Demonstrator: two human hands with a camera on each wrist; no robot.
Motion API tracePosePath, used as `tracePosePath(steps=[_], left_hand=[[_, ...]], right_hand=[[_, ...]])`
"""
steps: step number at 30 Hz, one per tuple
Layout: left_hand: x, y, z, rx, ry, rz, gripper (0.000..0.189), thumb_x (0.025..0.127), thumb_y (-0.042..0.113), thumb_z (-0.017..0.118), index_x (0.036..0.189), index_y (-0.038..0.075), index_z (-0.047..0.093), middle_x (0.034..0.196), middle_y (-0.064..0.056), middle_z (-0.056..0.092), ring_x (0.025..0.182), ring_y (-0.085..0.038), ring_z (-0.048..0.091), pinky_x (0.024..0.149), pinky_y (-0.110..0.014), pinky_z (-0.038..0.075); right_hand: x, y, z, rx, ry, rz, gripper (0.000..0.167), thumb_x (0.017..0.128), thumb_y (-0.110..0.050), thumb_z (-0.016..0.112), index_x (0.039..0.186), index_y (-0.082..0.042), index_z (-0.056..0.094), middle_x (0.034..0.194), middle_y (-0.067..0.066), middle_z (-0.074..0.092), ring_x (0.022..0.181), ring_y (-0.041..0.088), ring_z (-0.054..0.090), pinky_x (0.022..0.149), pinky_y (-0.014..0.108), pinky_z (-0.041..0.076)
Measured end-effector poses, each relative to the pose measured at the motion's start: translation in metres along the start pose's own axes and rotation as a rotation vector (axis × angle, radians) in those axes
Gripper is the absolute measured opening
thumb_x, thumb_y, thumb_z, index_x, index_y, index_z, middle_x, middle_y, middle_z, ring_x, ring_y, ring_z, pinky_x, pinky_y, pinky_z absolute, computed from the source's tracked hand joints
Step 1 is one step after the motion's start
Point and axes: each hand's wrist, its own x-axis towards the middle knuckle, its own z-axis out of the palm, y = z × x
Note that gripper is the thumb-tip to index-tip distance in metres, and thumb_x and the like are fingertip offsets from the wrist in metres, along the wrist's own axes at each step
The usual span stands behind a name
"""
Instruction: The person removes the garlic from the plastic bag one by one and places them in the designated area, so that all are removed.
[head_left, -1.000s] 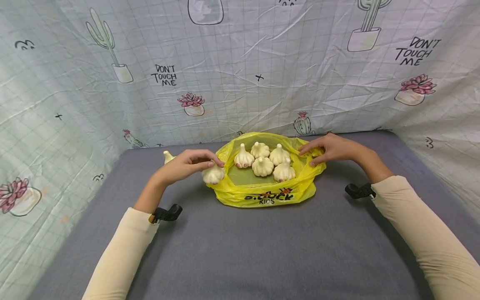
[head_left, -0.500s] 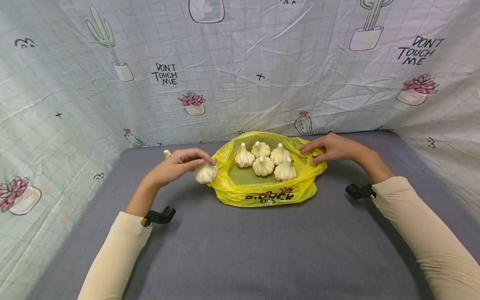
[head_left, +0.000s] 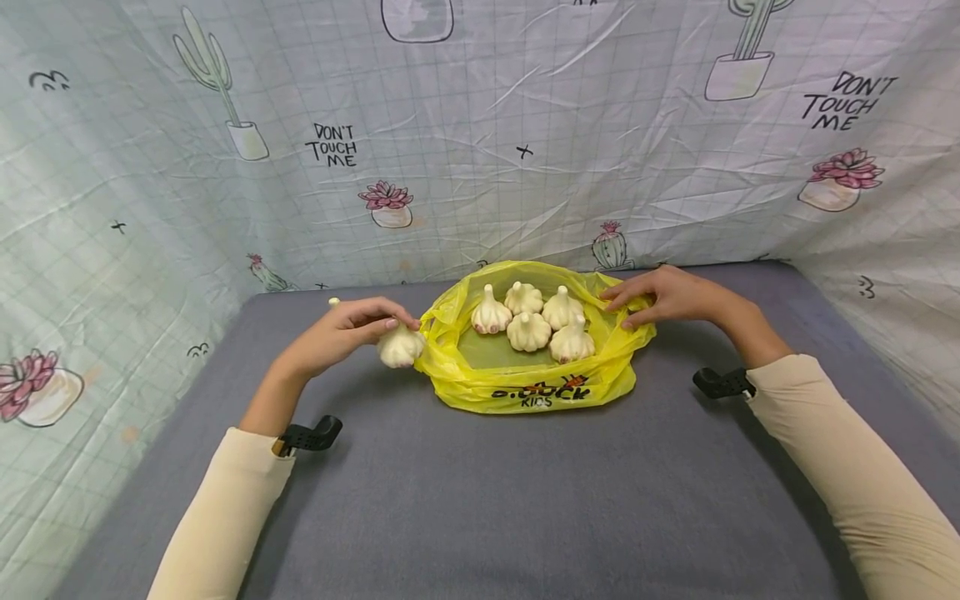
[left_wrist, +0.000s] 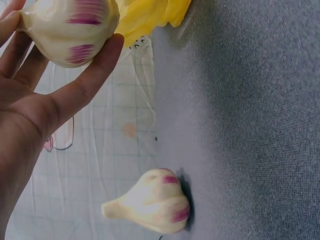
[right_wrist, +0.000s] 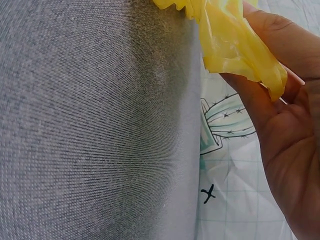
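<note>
My left hand (head_left: 347,328) holds a garlic bulb (head_left: 401,346) just outside the left rim of a yellow plastic bag (head_left: 525,392). In the left wrist view, thumb and fingers curl round this purple-streaked garlic bulb (left_wrist: 75,30), which is off the table. Inside the open bag several garlic bulbs (head_left: 528,332) sit together with stems up. My right hand (head_left: 675,296) pinches the bag's right rim; in the right wrist view the yellow plastic (right_wrist: 235,45) lies between thumb and fingers. Another garlic bulb (left_wrist: 155,202) stands on the table behind my left hand, only its stem (head_left: 334,302) showing in the head view.
A grey cloth covers the table (head_left: 480,500). Behind and at the sides hangs a pale curtain (head_left: 480,125) printed with cacti and lettering. Black wrist cameras (head_left: 313,435) are strapped at both sleeves.
My left hand has moved left with the garlic bulb, from over the bag's left rim to just outside it. The right hand keeps its hold on the bag.
</note>
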Motion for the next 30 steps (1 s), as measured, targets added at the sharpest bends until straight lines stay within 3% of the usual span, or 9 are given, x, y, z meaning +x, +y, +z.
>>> tracePosePath(steps=[6,12,17,22,30], left_hand=[[-0.002,-0.002,-0.003,-0.001,0.015,0.023,0.024,0.107,0.011,0.053,0.123,0.005,0.069,0.124,-0.012,0.068,0.114,-0.024,0.063,0.083,-0.029,0.056],[-0.003,-0.002,-0.006,0.015,0.019,0.053,0.024,0.107,0.01,0.052,0.122,0.006,0.07,0.124,-0.013,0.069,0.116,-0.026,0.064,0.082,-0.028,0.057],[-0.004,-0.003,-0.008,0.011,0.036,0.047,0.024,0.108,0.012,0.052,0.123,0.006,0.07,0.125,-0.014,0.069,0.114,-0.027,0.064,0.078,-0.027,0.056],[-0.005,-0.005,-0.012,0.017,0.06,0.038,0.025,0.108,0.013,0.052,0.123,0.005,0.07,0.125,-0.015,0.068,0.099,-0.024,0.065,0.068,-0.025,0.052],[-0.007,-0.01,-0.022,0.033,0.097,0.027,0.024,0.108,0.013,0.053,0.122,0.004,0.069,0.125,-0.015,0.068,0.108,-0.024,0.066,0.08,-0.026,0.057]], right_hand=[[-0.001,0.002,0.002,0.018,0.024,-0.041,0.031,0.09,-0.023,0.08,0.119,-0.012,0.077,0.138,0.016,0.063,0.07,0.005,0.051,0.059,0.025,0.044],[-0.003,0.003,0.003,0.019,0.045,-0.05,0.026,0.089,-0.022,0.081,0.114,-0.014,0.079,0.136,0.016,0.064,0.085,0.006,0.059,0.061,0.025,0.045],[-0.003,0.004,0.004,0.051,0.055,-0.056,0.021,0.089,-0.02,0.08,0.11,-0.016,0.081,0.136,0.017,0.064,0.076,0.005,0.056,0.059,0.024,0.046],[-0.004,0.002,0.004,0.081,0.058,-0.046,0.016,0.089,-0.019,0.08,0.105,-0.02,0.082,0.136,0.017,0.064,0.071,0.005,0.054,0.057,0.024,0.046],[-0.006,-0.001,0.001,0.072,0.051,-0.006,0.016,0.089,-0.021,0.081,0.104,-0.022,0.082,0.137,0.014,0.064,0.074,0.006,0.055,0.059,0.023,0.046]])
